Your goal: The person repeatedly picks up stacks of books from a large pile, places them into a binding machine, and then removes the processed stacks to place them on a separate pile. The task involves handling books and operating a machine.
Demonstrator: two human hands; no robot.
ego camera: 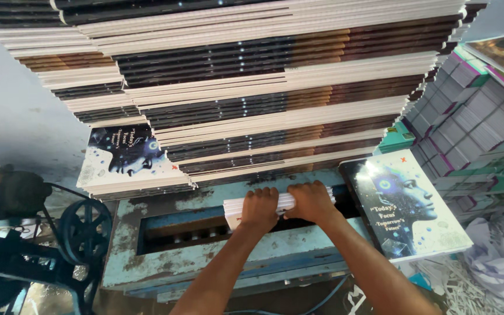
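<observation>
Head view: left hand (259, 205), right hand (310, 200) gripping book bundle (233, 209).

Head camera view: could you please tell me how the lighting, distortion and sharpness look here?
In the head view, wide-angle distortion bows the stacked books outward; daylight is even, with mild glare on the glossy cover at right; the left hand and right hand gripping the white bundle are sharp; the wheel sits in shadow.

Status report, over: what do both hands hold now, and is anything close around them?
Left hand and right hand both grip one white book bundle over the blue machine slot. Tall book stack directly behind.
</observation>
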